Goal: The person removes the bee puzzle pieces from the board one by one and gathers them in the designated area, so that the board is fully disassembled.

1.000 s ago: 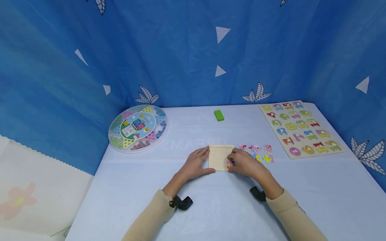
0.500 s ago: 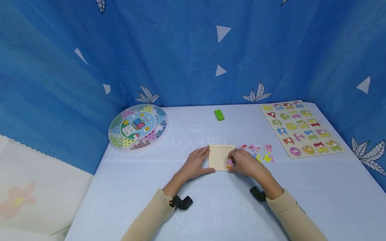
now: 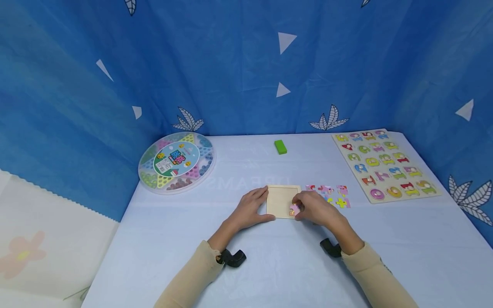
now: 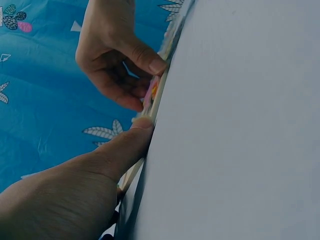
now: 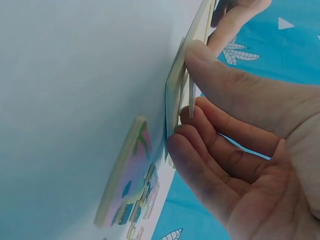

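Observation:
A small square wooden puzzle tray (image 3: 278, 199) lies on the white table. My left hand (image 3: 249, 209) holds its left side, fingers at the far corner and thumb at the near one; in the left wrist view that thumb (image 4: 137, 137) rests on the rim. My right hand (image 3: 316, 209) pinches a pink jigsaw piece (image 3: 294, 209) over the tray's near right corner. In the right wrist view, the piece (image 5: 192, 97) stands tilted against the tray between thumb and fingers. Several loose jigsaw pieces (image 3: 341, 202) lie right of the tray, partly hidden behind my right hand.
A round clear case of colored beads (image 3: 185, 149) stands at the back left. Toward the back is a green block (image 3: 280, 147). On the right lies a wooden peg board (image 3: 432, 192) with colorful figures. A blue curtain (image 3: 239, 64) hangs behind the table.
My right hand has shifted slightly right, and more of the pink piece shows over the tray corner. The left hand stays where it was on the tray.

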### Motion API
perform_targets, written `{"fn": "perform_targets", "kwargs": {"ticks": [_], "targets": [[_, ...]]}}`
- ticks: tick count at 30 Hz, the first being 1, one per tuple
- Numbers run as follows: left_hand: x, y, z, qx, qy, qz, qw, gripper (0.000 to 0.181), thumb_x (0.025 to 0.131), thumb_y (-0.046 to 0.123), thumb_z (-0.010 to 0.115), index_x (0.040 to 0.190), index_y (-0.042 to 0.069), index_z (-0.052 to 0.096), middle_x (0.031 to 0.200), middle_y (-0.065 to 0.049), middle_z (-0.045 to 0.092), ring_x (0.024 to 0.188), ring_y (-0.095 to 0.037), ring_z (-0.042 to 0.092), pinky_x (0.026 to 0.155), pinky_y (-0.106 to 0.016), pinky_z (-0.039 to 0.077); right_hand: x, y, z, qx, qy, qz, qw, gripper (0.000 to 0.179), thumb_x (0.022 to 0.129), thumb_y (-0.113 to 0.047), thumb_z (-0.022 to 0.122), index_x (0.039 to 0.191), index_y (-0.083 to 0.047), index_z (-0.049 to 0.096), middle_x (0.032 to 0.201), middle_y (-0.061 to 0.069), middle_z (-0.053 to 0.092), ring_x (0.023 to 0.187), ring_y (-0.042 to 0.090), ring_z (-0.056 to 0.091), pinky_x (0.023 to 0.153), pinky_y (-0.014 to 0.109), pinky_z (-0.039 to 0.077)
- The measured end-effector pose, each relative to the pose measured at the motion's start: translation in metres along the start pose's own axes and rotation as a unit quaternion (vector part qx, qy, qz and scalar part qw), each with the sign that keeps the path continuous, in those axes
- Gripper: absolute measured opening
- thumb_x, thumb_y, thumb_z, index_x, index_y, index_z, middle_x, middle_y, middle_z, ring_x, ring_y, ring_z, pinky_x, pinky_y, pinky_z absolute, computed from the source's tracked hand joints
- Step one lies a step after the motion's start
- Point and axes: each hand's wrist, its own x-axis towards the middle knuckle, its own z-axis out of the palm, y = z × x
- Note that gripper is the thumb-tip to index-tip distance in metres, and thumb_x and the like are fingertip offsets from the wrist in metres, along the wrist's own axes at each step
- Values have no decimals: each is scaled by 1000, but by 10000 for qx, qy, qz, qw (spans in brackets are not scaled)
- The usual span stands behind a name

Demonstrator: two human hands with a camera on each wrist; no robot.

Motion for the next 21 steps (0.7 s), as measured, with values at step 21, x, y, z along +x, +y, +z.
{"fn": "perform_targets", "kwargs": {"ticks": [21], "targets": [[-1, 1, -1, 29, 52, 66, 10000, 89, 87, 54, 66, 151, 3, 32, 161, -8, 28, 146, -28, 30, 114, -50, 31, 1, 5, -5, -90, -61, 181, 9998, 38, 74, -12, 84, 110, -3, 72, 90, 2, 66, 80, 16, 53, 71, 29, 49]]}}
